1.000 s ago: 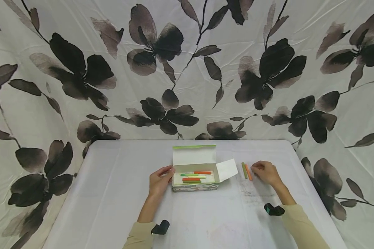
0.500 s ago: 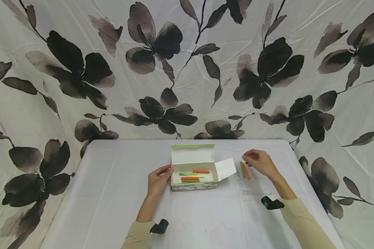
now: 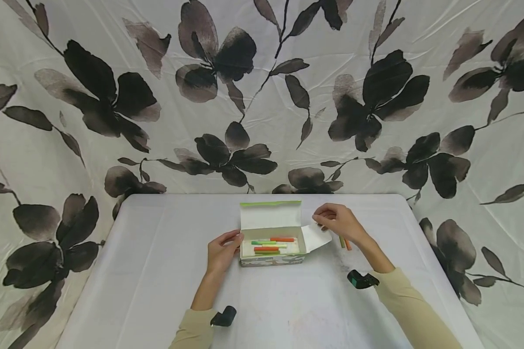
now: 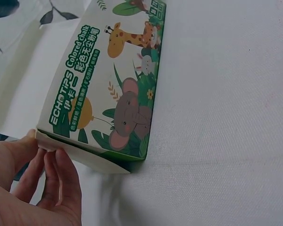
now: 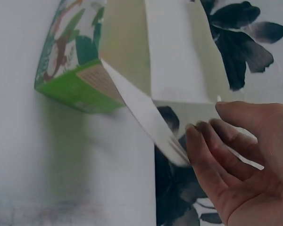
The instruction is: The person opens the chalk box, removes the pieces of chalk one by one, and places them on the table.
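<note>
A colored-chalk box (image 3: 272,261) stands on the table with its lid raised and right flap folded out. Orange and green chalk sticks (image 3: 282,239) lie inside. My left hand (image 3: 221,252) pinches the box's left edge; in the left wrist view its thumb and fingers grip the white side flap (image 4: 85,153). My right hand (image 3: 338,222) hovers by the right flap (image 3: 316,236), its fingers loosely bent and apart from the thumb with nothing seen between them. In the right wrist view the fingertips are close to that flap (image 5: 141,113); contact is unclear.
A green chalk stick (image 3: 342,243) and an orange chalk stick (image 3: 348,244) lie on the table right of the box, partly hidden by my right hand. Behind the white-covered table (image 3: 157,271) hangs a floral cloth (image 3: 297,145).
My right hand has moved left from beside the two loose chalk sticks, over them, to the box's right flap. My left hand keeps its hold on the box.
</note>
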`<move>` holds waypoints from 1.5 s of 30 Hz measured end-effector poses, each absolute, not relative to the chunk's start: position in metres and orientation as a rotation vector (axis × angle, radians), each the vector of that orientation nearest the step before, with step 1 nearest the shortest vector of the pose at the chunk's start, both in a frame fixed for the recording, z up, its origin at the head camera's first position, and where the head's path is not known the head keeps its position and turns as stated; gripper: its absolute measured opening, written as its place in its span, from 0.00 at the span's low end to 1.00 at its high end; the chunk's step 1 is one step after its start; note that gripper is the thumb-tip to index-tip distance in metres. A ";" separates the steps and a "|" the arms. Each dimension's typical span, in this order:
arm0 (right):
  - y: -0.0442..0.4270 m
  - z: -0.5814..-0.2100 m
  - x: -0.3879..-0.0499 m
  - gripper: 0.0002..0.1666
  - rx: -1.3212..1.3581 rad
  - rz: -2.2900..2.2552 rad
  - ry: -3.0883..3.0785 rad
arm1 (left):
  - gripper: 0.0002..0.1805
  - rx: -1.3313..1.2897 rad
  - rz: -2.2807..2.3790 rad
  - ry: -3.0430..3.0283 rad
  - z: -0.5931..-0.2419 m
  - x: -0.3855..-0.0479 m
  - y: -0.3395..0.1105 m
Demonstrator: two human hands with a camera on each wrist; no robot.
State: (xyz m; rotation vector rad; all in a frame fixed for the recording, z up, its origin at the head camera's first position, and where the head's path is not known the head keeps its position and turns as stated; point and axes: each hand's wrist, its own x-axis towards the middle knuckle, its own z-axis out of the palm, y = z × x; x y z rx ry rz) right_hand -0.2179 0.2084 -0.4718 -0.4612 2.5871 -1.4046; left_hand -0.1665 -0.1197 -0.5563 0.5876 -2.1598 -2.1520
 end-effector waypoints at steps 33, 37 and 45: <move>0.107 -0.518 -0.225 0.07 -0.869 -0.728 2.484 | 0.18 0.594 -2.189 -2.116 -0.557 -0.172 -0.119; 0.102 -0.523 -0.225 0.06 -0.805 -0.689 2.513 | 0.17 0.580 -2.200 -2.097 -0.558 -0.171 -0.118; 0.095 -0.521 -0.223 0.07 -0.742 -0.632 2.550 | 0.18 0.577 -2.194 -2.082 -0.555 -0.169 -0.117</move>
